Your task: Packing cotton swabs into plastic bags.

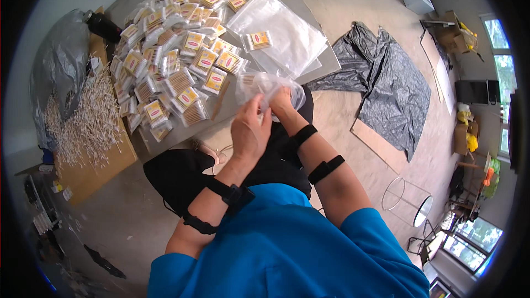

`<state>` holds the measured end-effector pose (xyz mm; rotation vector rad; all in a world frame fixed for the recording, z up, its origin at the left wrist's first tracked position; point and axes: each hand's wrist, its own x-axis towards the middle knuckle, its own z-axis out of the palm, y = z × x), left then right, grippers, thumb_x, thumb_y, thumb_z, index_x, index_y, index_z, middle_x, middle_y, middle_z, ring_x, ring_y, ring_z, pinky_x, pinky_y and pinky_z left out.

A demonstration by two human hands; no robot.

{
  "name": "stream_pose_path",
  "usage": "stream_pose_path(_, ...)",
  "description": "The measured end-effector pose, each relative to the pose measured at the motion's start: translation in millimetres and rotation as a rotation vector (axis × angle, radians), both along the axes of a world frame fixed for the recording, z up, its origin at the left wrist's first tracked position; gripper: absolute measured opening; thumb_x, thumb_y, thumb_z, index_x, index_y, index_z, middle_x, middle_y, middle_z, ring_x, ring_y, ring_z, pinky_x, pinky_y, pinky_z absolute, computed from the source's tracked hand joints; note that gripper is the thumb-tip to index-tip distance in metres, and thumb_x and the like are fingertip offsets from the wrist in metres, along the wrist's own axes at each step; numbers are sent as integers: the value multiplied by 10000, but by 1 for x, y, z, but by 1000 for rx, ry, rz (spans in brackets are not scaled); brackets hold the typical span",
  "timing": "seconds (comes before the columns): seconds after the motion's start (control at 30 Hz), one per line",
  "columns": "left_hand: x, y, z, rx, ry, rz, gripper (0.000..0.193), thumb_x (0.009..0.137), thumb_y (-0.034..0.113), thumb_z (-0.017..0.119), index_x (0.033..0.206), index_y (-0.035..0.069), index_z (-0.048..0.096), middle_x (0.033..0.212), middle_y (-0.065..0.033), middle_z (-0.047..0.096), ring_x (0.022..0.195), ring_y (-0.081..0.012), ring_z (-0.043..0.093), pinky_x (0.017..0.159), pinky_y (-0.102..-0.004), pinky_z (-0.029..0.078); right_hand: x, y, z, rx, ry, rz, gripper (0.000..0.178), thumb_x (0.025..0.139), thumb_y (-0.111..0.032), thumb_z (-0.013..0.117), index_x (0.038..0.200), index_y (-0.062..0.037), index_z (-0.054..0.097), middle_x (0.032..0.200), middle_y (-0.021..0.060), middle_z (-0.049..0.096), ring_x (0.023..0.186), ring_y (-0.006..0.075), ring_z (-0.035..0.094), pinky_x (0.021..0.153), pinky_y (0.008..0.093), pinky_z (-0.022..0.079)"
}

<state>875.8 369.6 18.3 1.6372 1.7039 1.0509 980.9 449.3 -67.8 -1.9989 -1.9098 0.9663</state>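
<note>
At the table's near edge, a clear plastic bag [296, 97] is spread around my right hand [281, 101], which reaches into its mouth. The plastic and the hand's own back hide its fingers. My left hand [251, 129] pinches the bag's rim with its fingertips. A pack of cotton swabs [248, 80] seems to show through the bag's far end. Left of my hands lies a large heap of cotton swab packs [179, 83] with yellow labels. One more pack [257, 41] rests on a stack of flat clear plastic bags [292, 27].
Loose cotton swabs [83, 121] are piled on a cardboard sheet [105, 165] at left, near a dark bottle [102, 26]. The grey table [326, 62] ends just before my knees. Black plastic sheeting [395, 88] covers floor at right, with a round-topped stool [423, 211] nearer.
</note>
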Motion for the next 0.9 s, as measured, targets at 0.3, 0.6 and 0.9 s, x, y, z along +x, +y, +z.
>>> stream_pose_path(0.3,6,-17,2,-66,-128,47,457,823,161,673,1199,17,458,914,-112,571,799,-245,551,727,-350,464,16,29,-45,331,-43,318,399,711,-181,694,1088,-80,613,1148,157,582,1078,323,529,908,399,419)
stream_pose_path(0.6,14,0,-21,-190,-306,253,226,912,213,576,969,-4,545,763,-165,624,683,-294,620,627,-386,471,12,38,30,-558,440,58,341,881,-267,565,1179,-102,572,976,76,637,812,175,617,688,300,504)
stream_pose_path(0.9,27,-2,5,-109,-509,141,161,943,142,519,987,-11,503,796,-182,629,739,-296,645,664,-358,491,59,63,-71,-151,577,116,386,838,-267,638,1166,-72,579,1032,91,618,899,201,595,770,329,485)
